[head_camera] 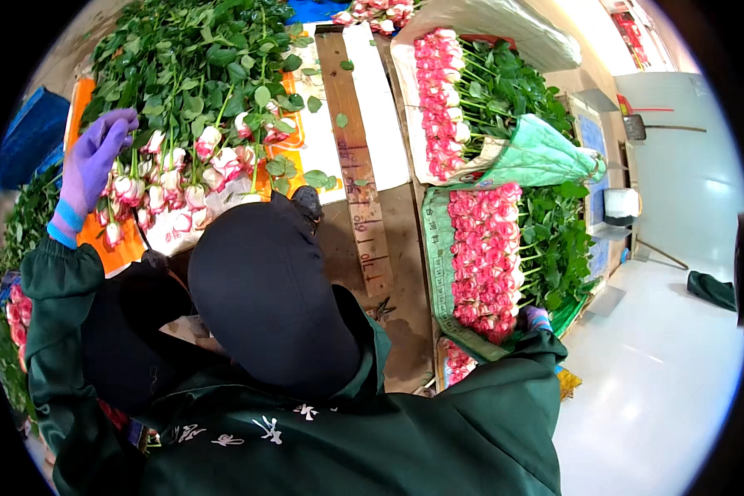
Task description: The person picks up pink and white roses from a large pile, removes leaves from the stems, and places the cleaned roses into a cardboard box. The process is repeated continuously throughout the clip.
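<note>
My left hand (94,158), in a purple glove with a striped cuff, is at the left edge of a pile of pink-and-white roses (173,177). Its fingers are bent and slightly apart, with nothing seen between them. My right hand (538,318), gloved with a purple cuff, reaches to the near end of a bunch of pink roses (485,254), beside its leafy stems (552,242). Sleeve and leaves hide most of that hand, so its grip cannot be seen. Green printed wrapping (437,260) lies under this bunch's blooms.
A wooden measuring board (354,180) with handwritten marks runs along the bench between the roses. Another wrapped rose bunch (440,102) lies farther back, partly under green sheeting (542,152). A dark cap (273,297) blocks the middle. At right are a white bucket (621,203) and a dustpan (635,127).
</note>
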Motion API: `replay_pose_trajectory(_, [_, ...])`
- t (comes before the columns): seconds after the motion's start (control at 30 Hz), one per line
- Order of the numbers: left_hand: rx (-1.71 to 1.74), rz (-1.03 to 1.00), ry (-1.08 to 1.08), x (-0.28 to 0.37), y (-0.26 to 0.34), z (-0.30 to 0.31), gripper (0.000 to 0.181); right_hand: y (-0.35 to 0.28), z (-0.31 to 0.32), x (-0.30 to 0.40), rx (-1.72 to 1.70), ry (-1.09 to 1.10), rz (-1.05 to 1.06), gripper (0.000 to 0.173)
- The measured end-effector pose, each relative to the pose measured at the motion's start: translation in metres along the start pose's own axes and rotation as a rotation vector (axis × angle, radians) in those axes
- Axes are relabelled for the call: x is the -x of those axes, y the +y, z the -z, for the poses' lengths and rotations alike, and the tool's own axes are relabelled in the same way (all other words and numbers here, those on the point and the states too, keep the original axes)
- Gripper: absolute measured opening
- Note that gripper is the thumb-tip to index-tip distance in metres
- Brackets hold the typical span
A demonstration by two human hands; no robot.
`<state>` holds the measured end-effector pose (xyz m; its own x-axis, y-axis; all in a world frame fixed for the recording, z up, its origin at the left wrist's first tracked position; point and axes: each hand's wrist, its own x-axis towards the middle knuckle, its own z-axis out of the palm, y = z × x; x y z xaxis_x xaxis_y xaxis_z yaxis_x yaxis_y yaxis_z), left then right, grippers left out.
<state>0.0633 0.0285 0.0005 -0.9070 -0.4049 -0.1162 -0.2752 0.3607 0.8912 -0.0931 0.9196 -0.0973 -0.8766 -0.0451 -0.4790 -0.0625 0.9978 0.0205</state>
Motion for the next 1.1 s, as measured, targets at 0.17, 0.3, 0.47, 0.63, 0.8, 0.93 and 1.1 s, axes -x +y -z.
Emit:
replay_pose_trajectory(0.17, [0.107,0.011,0.0,0.012,0.001,0.008,0.028,-0.021,0.039,-0.011,0.183,0.028,-0.358,0.033])
replay_pose_trajectory(0.3, [0.118,0.006,0.04,0.004,0.025,-0.007,0.026,-0.02,0.074,0.002,0.338,0.386,-0.426,0.036])
replay_pose_trajectory(0.47, [0.091,0.041,0.287,0.001,0.019,0.036,0.024,-0.382,0.187,0.011,-0.578,0.394,0.361,0.04])
replay_pose_trajectory(0.63, [0.088,0.074,0.433,-0.001,0.024,0.045,0.025,-0.627,0.097,-0.012,-0.924,-0.385,0.721,0.033])
replay_pose_trajectory(0.8, [-0.096,-0.029,0.647,0.006,0.033,0.058,0.024,-0.802,0.046,-0.014,-0.255,-0.243,0.84,0.046])
replay_pose_trajectory(0.93, [-0.056,-0.072,0.598,0.007,0.041,0.059,0.024,-0.859,0.006,-0.018,-0.041,-0.071,0.772,0.08])
replay_pose_trajectory(1.1, [-0.227,-0.237,0.565,-0.002,0.034,0.06,0.022,-0.846,-0.02,-0.043,-0.332,-0.084,0.565,0.08])
